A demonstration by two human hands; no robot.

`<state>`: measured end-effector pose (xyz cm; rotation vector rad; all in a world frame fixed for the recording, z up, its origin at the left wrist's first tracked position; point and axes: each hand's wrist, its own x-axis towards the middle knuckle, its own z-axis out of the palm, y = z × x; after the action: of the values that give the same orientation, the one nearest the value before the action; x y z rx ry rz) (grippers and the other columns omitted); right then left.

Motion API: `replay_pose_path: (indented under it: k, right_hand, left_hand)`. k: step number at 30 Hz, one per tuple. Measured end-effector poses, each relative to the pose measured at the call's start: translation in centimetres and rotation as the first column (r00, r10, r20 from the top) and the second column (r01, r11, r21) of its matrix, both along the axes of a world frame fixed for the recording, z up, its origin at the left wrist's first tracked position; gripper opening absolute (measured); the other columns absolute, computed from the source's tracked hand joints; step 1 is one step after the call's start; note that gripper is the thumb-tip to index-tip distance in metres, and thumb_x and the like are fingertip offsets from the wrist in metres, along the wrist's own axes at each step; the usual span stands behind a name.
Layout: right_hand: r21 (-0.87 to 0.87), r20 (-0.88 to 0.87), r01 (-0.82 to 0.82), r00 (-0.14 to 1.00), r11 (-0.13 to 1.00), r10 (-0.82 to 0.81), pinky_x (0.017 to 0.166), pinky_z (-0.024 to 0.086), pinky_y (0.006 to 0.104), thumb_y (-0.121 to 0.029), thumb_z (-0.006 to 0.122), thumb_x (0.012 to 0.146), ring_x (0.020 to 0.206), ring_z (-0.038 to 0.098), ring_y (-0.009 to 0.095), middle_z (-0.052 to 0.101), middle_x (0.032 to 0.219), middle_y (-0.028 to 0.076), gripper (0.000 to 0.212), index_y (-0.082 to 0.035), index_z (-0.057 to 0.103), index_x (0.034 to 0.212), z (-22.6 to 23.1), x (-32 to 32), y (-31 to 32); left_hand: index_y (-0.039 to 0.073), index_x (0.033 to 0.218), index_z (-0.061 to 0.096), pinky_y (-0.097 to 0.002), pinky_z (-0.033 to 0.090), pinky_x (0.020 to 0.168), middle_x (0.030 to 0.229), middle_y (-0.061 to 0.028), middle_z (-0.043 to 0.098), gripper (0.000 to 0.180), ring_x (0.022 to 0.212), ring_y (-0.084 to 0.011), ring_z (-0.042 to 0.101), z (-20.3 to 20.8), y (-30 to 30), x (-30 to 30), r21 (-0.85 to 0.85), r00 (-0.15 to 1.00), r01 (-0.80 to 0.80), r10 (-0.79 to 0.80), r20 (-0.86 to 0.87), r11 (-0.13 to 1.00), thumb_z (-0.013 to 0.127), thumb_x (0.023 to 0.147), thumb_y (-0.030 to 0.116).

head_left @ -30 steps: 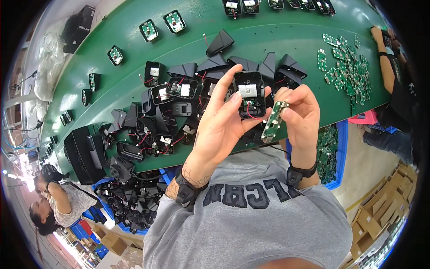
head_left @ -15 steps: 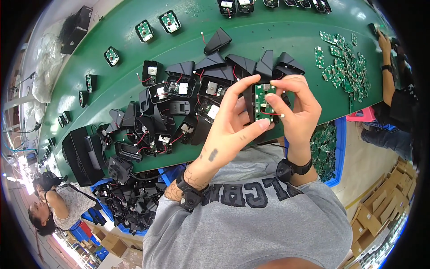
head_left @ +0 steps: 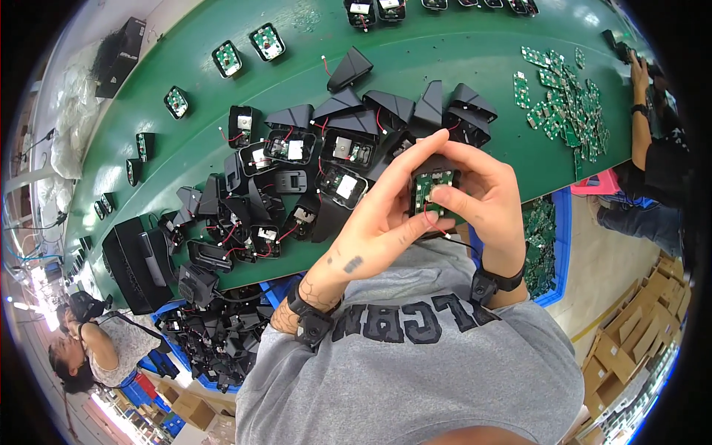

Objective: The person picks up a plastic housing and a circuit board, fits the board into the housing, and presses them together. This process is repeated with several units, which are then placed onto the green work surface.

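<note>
A black plastic housing with a green circuit board (head_left: 424,185) in its opening is held between my two hands, in front of my chest. My left hand (head_left: 382,215) closes on its left side, with the thumb at the board's lower edge by a thin red wire. From the right, my right hand (head_left: 486,196) wraps round the housing and its thumb presses on the board's face. The fingertips of both hands meet at the far end and hide much of the housing. Just beyond lie several black housings (head_left: 354,68) with red wires.
Loose green circuit boards (head_left: 567,104) lie in a heap on the green table (head_left: 460,44), right. Housings fitted with boards (head_left: 267,42) stand at the far left. Blue bins (head_left: 552,285) sit below the near edge. Other people work at the right and sit at the left.
The housing has come slightly nearer to me and tilted, so less of the board shows. My right thumb has moved lower, and my fingers now arch over the far end.
</note>
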<state>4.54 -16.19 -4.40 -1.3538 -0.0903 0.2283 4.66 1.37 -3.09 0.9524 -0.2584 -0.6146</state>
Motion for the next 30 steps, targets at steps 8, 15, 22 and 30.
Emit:
replay_pose_path:
  k: [8, 15, 22, 30]
  right_hand:
    - [-0.051, -0.052, 0.087, 0.995, 0.995, -0.089, 0.089, 0.049, 0.0314, 0.000, 0.073, 0.075, 0.111, 0.059, 0.021, 0.060, 0.121, 0.018, 0.053, 0.006, 0.054, 0.125, -0.4, 0.1, 0.5]
    - [-0.446, 0.744, 0.449, 0.667, 0.774, 0.042, 0.096, 0.043, 0.0499, -0.017, 0.082, 0.061, 0.104, 0.057, 0.027, 0.065, 0.097, 0.001, 0.034, -0.018, 0.075, 0.095, -0.5, 0.5, 0.5]
    - [-0.125, 0.570, 0.423, 0.771, 0.898, -0.284, 0.099, 0.040, 0.0481, -0.005, 0.076, 0.072, 0.104, 0.059, 0.028, 0.070, 0.088, 0.004, 0.018, -0.008, 0.074, 0.089, -2.1, 0.6, 1.5]
    - [0.142, 0.204, 0.378, 0.893, 0.915, -0.401, 0.103, 0.037, 0.0448, 0.001, 0.071, 0.079, 0.111, 0.057, 0.030, 0.072, 0.091, 0.007, 0.015, 0.003, 0.072, 0.094, -1.6, 0.1, 1.5]
  left_hand:
    - [0.014, 0.149, 0.020, -0.0358, 0.057, 0.088, 0.134, -0.0109, 0.042, 0.069, 0.118, -0.0215, 0.051, 0.1, -0.2, 0.4, 0.235, 0.998, -0.038, 0.027, 0.048, 0.971, 0.055, 0.091, -0.003]
    - [0.014, 0.145, 0.019, -0.0318, 0.052, 0.090, 0.125, -0.0141, 0.049, 0.066, 0.109, -0.0205, 0.058, -1.4, -1.1, 0.3, 0.083, 0.933, -0.360, 0.357, 0.053, 0.929, 0.055, 0.092, -0.002]
    - [0.012, 0.139, 0.027, -0.0301, 0.050, 0.091, 0.123, -0.0125, 0.051, 0.069, 0.109, -0.0175, 0.058, -1.4, -1.3, 0.4, 0.221, 0.960, -0.282, 0.272, 0.073, 0.934, 0.068, 0.085, -0.001]
    - [0.011, 0.132, 0.033, -0.0234, 0.052, 0.067, 0.111, -0.0104, 0.058, 0.065, 0.096, -0.0163, 0.064, -0.7, -0.9, 0.8, 0.109, 0.947, -0.249, 0.265, -0.182, 0.962, 0.071, 0.081, 0.001]
